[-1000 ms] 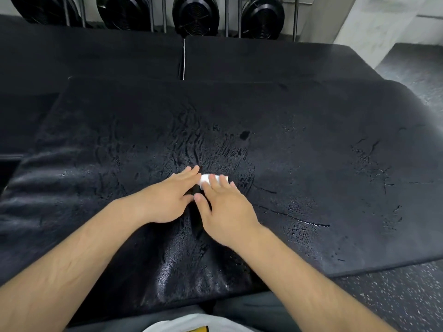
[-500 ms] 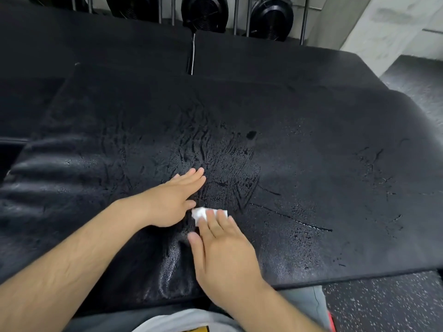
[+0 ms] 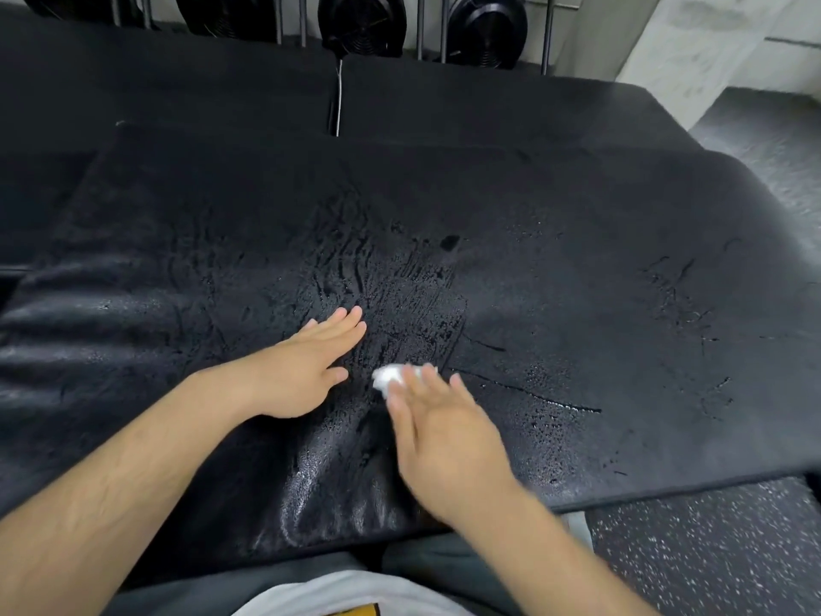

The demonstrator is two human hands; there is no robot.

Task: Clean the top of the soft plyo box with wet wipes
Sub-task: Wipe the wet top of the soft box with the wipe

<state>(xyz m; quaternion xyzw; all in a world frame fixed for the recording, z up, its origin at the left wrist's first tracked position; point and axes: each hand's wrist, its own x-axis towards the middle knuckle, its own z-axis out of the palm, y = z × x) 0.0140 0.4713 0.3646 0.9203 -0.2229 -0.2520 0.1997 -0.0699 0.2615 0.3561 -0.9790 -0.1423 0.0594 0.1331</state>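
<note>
The soft plyo box (image 3: 577, 282) fills most of the view, its black top spread out in front of the person. The wet wipe (image 3: 387, 376), a small white wad, lies on that top near the middle and a little toward the near edge. The right hand (image 3: 444, 433) rests on it with fingers stretched out straight. Its grip is spread flat, the fingertips pressing the wad down on the surface rather than pinching it. This hand is blurred, so the finer lie of its fingers cannot be told.

The left hand (image 3: 306, 371) lies just left of the wipe, apart from it, palm down on the box top. Its grip is spread as well, fingers straight and close together, pointing far and right, and it holds nothing.

Beyond and between the two hands the top shows wet streaks (image 3: 400, 300) and fine droplets. A small dark spot (image 3: 449, 242) sits farther out. Thin cracks (image 3: 533, 393) run across the cover to the right. At the near left the cover is wrinkled and shiny.

Behind the box lie more black pads (image 3: 488, 104), with a white cord (image 3: 340, 95) hanging in the gap between them. Black round discs (image 3: 362, 20) stand on a rack along the far edge. Speckled floor (image 3: 711, 549) shows at the near right.
</note>
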